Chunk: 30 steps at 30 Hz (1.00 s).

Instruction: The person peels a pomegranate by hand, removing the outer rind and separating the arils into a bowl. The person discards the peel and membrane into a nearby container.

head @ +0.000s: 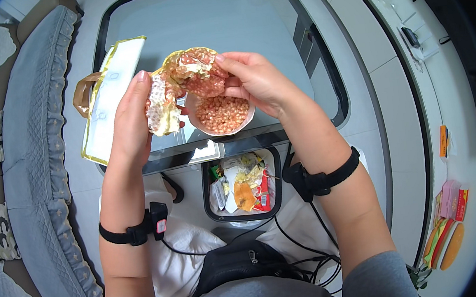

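Over the near edge of the glass table, my left hand holds a piece of opened pomegranate; its inner face shows pale membrane and emptied seed pits. My right hand grips a larger pomegranate section, with pinkish seeds and white membrane on it. The two pieces meet near their tops; I cannot tell whether they are still joined. Below them a white bowl stands on the table, well filled with loose pomegranate seeds. The fingers of my left hand are partly hidden behind its piece.
A white bag with gold trim lies left on the glass table. Under the near edge stands a bin holding peel and wrappers. Black cables run from my arm straps across my lap. A blue-covered sofa is at left.
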Available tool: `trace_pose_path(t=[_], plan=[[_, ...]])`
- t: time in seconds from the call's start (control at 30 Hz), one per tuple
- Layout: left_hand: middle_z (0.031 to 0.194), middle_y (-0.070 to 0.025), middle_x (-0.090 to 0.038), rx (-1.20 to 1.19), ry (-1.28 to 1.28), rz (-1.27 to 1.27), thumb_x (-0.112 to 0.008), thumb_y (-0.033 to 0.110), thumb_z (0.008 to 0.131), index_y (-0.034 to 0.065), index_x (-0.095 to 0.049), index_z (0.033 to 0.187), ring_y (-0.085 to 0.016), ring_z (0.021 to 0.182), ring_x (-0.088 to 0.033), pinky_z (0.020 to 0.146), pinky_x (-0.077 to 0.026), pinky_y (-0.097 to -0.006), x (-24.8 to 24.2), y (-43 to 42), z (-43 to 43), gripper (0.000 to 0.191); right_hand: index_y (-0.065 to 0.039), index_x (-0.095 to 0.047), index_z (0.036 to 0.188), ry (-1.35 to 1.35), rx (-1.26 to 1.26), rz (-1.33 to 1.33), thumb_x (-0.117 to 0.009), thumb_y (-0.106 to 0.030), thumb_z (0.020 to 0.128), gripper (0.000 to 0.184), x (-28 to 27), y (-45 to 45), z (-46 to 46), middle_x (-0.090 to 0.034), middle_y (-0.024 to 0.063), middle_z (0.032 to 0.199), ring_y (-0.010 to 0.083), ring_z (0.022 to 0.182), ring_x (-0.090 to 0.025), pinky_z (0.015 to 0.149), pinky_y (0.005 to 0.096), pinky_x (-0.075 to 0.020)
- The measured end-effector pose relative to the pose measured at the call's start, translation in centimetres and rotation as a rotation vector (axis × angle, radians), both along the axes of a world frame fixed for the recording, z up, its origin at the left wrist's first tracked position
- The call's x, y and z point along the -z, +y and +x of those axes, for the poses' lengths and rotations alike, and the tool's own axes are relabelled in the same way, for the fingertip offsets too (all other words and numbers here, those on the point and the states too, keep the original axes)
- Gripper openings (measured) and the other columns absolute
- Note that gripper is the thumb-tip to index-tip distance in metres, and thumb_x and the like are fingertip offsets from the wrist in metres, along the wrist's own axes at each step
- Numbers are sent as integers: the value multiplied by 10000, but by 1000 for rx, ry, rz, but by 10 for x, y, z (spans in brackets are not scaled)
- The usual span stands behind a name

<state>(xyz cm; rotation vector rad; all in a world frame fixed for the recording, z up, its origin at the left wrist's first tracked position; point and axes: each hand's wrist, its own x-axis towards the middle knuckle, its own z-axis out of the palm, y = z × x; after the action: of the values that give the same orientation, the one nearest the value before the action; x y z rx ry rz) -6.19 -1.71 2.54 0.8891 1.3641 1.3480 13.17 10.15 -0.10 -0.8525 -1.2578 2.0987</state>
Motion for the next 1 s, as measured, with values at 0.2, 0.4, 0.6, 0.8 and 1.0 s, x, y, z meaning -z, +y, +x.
trace_pose_path(t=[0.2,0.4,0.6,0.8,1.0], plan=[[1041,-146,-701,-2,20,41,-372,457,1056,40,-557,1249,-226,812,-720,631,-602,-319,11,4,-1,495,13,-617,1221,-75,265,373,-653,-289,966,397,-5,-8,-10,-634,138,1212,211,1098,-638,903,345,-534],[1044,-102,-687,-29,-26,71,-356,380,1083,37,-559,1193,-166,855,-711,672,-603,-319,16,7,10,413,-30,-715,1121,-253,454,1253,-736,-173,856,302,-8,-32,-14,-610,165,1296,340,1190,-583,1025,427,-448],[1066,-28,-640,-12,-179,38,-401,357,1087,31,-561,1207,-80,925,-619,823,-516,-262,9,5,19,382,-54,-715,1116,-280,458,1441,-729,-117,826,297,-5,-38,-17,-613,151,1292,341,1187,-580,1064,467,-419],[1085,-56,-655,-13,-179,8,-398,361,1084,32,-556,1226,-100,937,-653,810,-543,-273,4,4,22,391,-86,-705,1077,-220,421,1324,-681,-88,818,260,-7,-40,-13,-611,119,1260,323,1114,-607,1078,539,-399],[1086,-70,-670,62,-245,-15,-353,355,1091,30,-545,1244,-125,941,-679,805,-558,-294,1,5,23,407,-109,-696,1077,-261,360,1483,-619,3,781,326,-5,-34,-13,-568,131,1311,315,1104,-596,1025,485,-440]])
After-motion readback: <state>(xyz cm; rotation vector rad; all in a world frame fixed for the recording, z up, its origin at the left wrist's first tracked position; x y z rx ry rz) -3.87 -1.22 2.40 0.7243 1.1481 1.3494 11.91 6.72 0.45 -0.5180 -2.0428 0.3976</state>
